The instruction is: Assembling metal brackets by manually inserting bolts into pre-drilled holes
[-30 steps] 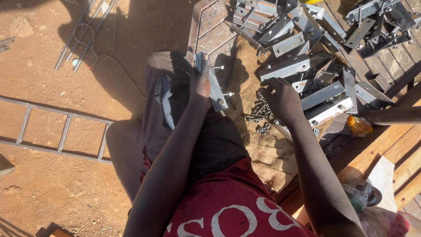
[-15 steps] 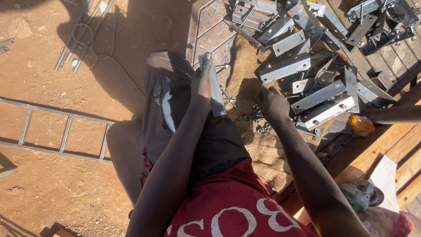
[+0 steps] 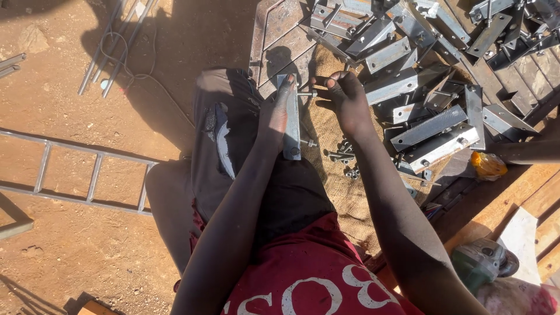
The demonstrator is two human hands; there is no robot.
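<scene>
Left hand (image 3: 274, 116) grip clamps the flat steel bracket (image 3: 291, 119); right hand (image 3: 345, 96) pinches a bolt (image 3: 307, 93) at its upper hole. Next: seat it squarely.

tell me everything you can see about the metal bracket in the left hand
The bracket is a narrow grey steel strip, dull and scuffed, held lengthwise over the lap by the left hand. A bolt sits in its near end. The right hand holds a bolt against its far end.
</scene>
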